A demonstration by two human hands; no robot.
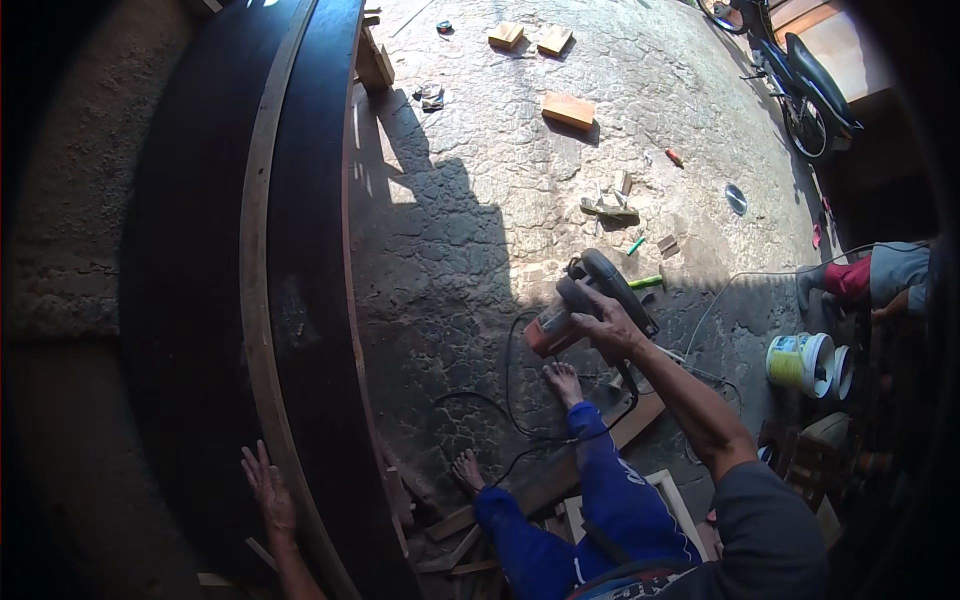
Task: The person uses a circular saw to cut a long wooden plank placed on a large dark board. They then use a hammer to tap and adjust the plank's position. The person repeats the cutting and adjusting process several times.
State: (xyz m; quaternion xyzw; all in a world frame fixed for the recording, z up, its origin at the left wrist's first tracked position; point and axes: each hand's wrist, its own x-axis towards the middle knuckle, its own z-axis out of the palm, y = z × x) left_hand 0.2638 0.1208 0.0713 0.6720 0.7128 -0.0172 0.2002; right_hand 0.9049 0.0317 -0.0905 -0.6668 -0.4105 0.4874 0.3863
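Observation:
My right hand (612, 330) is wrapped round the handle of a corded power tool, which looks like an electric hand planer (620, 282), with a black body and an orange-red end. It hangs in the air above the floor, its black cord (510, 385) looping down past my feet. My left hand (270, 500) lies with fingers stretched out on a long dark panel (305, 230), close beside the pale wooden strip (256, 220) that runs along it. Nothing shows in that hand.
Wood blocks (568, 110), a hand plane (608, 210) and a round saw blade (736, 198) lie on the cracked floor. White buckets (790, 362) stand at right, near another person (885, 275). A two-wheeler (805, 90) is at far right. Planks (540, 490) lie about my legs.

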